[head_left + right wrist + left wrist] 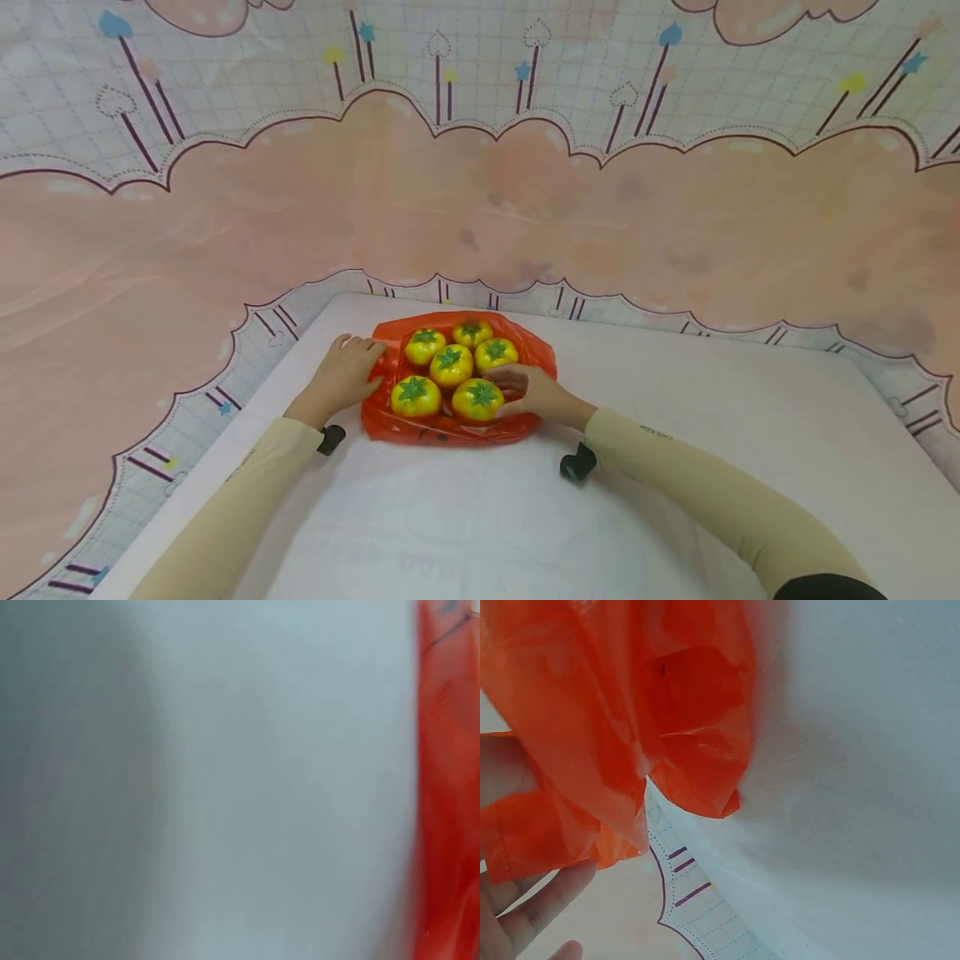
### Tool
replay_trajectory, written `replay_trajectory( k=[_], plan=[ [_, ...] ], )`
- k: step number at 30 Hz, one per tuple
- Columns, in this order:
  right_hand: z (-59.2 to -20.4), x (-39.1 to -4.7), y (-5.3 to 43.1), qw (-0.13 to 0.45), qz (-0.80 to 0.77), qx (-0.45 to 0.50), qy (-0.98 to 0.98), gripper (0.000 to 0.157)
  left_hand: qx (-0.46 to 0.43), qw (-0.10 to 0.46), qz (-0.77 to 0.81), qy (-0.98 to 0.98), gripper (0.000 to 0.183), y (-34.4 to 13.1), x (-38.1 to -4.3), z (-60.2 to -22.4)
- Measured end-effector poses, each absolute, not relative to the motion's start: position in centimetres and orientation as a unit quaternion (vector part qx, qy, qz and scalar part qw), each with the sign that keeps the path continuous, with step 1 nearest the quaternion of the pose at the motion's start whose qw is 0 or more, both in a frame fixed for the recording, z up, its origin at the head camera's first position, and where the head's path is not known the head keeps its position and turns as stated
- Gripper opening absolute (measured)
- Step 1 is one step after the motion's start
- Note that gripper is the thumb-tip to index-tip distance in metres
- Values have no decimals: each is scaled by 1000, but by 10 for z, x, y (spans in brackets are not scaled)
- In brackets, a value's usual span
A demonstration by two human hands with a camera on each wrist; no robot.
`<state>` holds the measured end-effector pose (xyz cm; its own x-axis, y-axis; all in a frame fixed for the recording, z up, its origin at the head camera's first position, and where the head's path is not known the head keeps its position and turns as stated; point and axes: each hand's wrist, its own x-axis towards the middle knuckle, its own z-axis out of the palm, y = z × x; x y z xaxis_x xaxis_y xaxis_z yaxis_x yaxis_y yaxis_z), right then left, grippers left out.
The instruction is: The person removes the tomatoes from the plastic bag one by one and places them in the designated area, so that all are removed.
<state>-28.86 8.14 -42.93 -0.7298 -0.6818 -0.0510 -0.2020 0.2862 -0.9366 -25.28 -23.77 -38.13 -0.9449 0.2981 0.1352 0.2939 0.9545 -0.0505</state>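
A red-orange plastic bag point(532, 342) lies spread on the white table, with several shiny yellow persimmons point(416, 397) with green star-shaped tops on it. My left hand point(341, 375) grips the bag's left side. In the left wrist view the bag's loose edge point(547, 840) passes between the fingers point(551, 904). At the bag's right side, my right hand point(543, 396) curls its thumb and fingers round the right side of the front right persimmon point(476, 400). The right wrist view is blurred and shows only the bag's edge point(454, 810), with the hand out of sight.
The white table point(420, 517) runs back to a patterned backdrop point(525, 208) with pink scallops and candle drawings. A black wrist camera point(577, 463) hangs below the right wrist, and another point(331, 439) beside the left wrist.
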Motion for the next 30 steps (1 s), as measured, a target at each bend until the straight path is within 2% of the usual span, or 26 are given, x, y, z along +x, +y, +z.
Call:
replay_trajectory(
  k=[4,9,18,30],
  plan=[
    [-431,-288,81,256,-569,-248,741,54,-153,77,11,-985,41,-238,-253,-381],
    [-433,-286,79,259,-569,-225,747,53,-158,82,10,-984,39,-240,-254,-380],
    [-439,-287,80,250,-560,-259,746,61,-163,94,2,-982,34,-242,-256,-378],
    [-438,-284,77,235,-508,-282,779,64,-140,102,-5,-985,28,-242,-255,-382]
  ],
)
